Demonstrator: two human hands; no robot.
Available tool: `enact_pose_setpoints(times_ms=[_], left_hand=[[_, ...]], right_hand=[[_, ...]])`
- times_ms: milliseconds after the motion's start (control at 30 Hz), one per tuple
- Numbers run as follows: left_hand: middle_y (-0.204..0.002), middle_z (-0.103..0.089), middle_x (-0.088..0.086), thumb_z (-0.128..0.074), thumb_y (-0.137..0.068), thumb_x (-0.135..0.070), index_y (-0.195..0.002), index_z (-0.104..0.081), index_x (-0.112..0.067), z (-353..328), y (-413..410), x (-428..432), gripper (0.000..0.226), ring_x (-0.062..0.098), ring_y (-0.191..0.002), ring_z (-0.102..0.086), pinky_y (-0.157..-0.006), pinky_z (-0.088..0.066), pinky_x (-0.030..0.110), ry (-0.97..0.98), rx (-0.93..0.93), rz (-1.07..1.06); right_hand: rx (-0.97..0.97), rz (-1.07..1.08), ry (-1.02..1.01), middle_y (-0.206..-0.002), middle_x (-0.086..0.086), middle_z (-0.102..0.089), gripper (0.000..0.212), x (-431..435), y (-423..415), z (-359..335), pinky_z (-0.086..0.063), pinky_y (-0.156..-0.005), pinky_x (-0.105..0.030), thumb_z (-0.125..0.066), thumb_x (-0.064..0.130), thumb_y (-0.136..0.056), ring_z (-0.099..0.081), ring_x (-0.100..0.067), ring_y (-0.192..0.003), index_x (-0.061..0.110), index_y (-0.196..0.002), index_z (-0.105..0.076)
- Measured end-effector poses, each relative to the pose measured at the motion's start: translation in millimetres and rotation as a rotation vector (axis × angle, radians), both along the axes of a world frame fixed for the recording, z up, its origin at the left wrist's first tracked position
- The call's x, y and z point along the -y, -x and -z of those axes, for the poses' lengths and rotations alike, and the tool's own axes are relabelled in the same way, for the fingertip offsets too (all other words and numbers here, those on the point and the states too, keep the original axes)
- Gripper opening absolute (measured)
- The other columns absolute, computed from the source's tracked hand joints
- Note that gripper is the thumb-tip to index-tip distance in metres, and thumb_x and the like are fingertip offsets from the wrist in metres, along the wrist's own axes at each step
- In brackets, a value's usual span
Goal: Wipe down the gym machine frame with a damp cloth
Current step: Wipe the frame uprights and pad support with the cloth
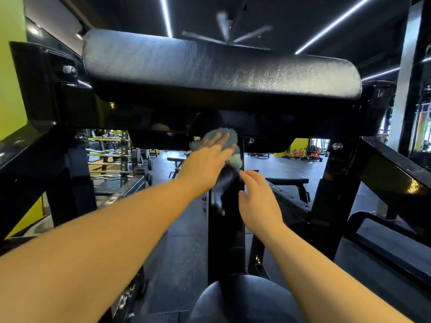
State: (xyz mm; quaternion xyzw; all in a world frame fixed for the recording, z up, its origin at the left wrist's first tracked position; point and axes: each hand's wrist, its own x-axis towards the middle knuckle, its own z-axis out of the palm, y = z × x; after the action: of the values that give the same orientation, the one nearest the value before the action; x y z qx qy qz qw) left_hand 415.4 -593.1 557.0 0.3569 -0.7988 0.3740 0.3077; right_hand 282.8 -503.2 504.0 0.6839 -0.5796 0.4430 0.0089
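The gym machine's black frame has a central upright post [226, 231] under a wide black padded cushion [210, 66]. A grey-green cloth [229, 142] lies against the top of the post, just below the cushion. My left hand [207, 159] presses flat on the cloth with straight fingers. My right hand [257, 199] is beside the post on its right, fingers relaxed and extended, fingertips at the post's edge; it holds nothing.
Black side arms of the frame [384, 166] slope down on the left and right. A dark round seat [235, 301] is at the bottom centre. Racks with barbells [109, 157] stand at the left beyond the frame, and a bench [286, 181] sits behind.
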Motion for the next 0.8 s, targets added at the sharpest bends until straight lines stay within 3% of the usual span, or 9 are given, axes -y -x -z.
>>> enact_pose_setpoints(times_ms=[67,133,233,333,400,500,633,700,800], left_hand=[[-0.141,-0.046,0.017,-0.054,-0.083,-0.007,-0.136,-0.043,-0.009,35,-12,0,0.054,0.036,-0.129,-0.043,-0.108,-0.034,0.044,0.046,0.088,0.169],[-0.14,-0.047,0.014,-0.07,-0.072,0.003,-0.134,-0.043,-0.01,51,-28,4,0.069,0.031,-0.13,-0.039,-0.105,-0.03,0.048,0.056,0.218,0.189],[-0.143,-0.045,0.011,-0.05,-0.087,-0.009,-0.136,-0.047,-0.014,14,-26,5,0.049,0.028,-0.132,-0.04,-0.107,-0.032,0.048,0.126,0.251,0.164],[-0.156,-0.02,0.007,-0.038,-0.099,-0.018,-0.147,-0.03,-0.017,-20,-1,4,0.049,0.025,-0.144,-0.02,-0.116,-0.006,0.032,0.097,0.079,0.037],[-0.15,-0.033,0.012,-0.045,-0.092,-0.014,-0.141,-0.042,-0.013,-12,7,7,0.049,0.03,-0.139,-0.031,-0.114,-0.015,0.035,0.082,0.002,0.056],[-0.138,-0.05,0.016,-0.041,-0.085,-0.017,-0.128,-0.055,-0.007,33,-5,6,0.047,0.031,-0.129,-0.04,-0.108,-0.028,0.041,0.11,0.183,0.154],[-0.144,-0.044,0.007,-0.036,-0.09,-0.028,-0.135,-0.043,-0.017,47,-28,8,0.047,0.025,-0.132,-0.038,-0.11,-0.027,0.042,0.132,0.484,0.178],[-0.147,-0.038,0.004,-0.035,-0.092,-0.029,-0.14,-0.038,-0.021,19,-18,3,0.049,0.026,-0.135,-0.038,-0.11,-0.018,0.038,0.178,0.401,0.11],[-0.158,-0.015,0.003,-0.033,-0.1,-0.027,-0.149,-0.022,-0.023,-9,9,1,0.05,0.023,-0.145,-0.013,-0.115,-0.003,0.034,0.073,0.092,-0.075]], right_hand=[[0.047,-0.002,0.063,-0.138,-0.001,-0.045,0.034,10,-1,-14,-0.039,-0.086,-0.025,-0.038,0.006,-0.098,-0.05,-0.018,-0.11,0.013,-0.128,-0.054],[0.206,0.05,0.103,-0.114,0.001,-0.057,0.027,18,-6,-22,-0.04,-0.072,-0.027,-0.039,0.009,-0.097,-0.053,-0.016,-0.087,0.016,-0.113,-0.06],[0.481,0.093,0.171,-0.097,0.006,-0.06,0.024,26,-12,-13,-0.037,-0.061,-0.023,-0.04,0.015,-0.098,-0.051,-0.008,-0.076,0.022,-0.109,-0.06],[0.541,-0.002,0.178,-0.1,0.008,-0.057,0.021,28,-3,1,-0.04,-0.067,-0.021,-0.042,0.017,-0.101,-0.053,-0.008,-0.083,0.022,-0.114,-0.058],[0.534,-0.094,0.153,-0.096,0.011,-0.059,0.016,34,9,-4,-0.05,-0.08,-0.033,-0.044,0.02,-0.1,-0.059,-0.015,-0.092,0.028,-0.104,-0.058],[0.617,-0.162,0.122,-0.093,0.002,-0.066,0.019,38,16,-11,-0.053,-0.086,-0.048,-0.047,0.026,-0.097,-0.065,-0.023,-0.093,0.039,-0.087,-0.057],[0.856,-0.25,0.027,-0.099,-0.005,-0.065,0.018,36,18,-6,-0.055,-0.088,-0.042,-0.044,0.021,-0.099,-0.065,-0.026,-0.099,0.029,-0.093,-0.058],[0.945,-0.299,-0.006,-0.097,-0.009,-0.064,0.017,34,19,-9,-0.055,-0.085,-0.036,-0.043,0.018,-0.101,-0.065,-0.027,-0.099,0.023,-0.094,-0.057],[1.0,-0.313,-0.032,-0.091,-0.009,-0.063,0.015,32,20,-14,-0.054,-0.081,-0.031,-0.042,0.017,-0.101,-0.064,-0.024,-0.094,0.019,-0.096,-0.057]])
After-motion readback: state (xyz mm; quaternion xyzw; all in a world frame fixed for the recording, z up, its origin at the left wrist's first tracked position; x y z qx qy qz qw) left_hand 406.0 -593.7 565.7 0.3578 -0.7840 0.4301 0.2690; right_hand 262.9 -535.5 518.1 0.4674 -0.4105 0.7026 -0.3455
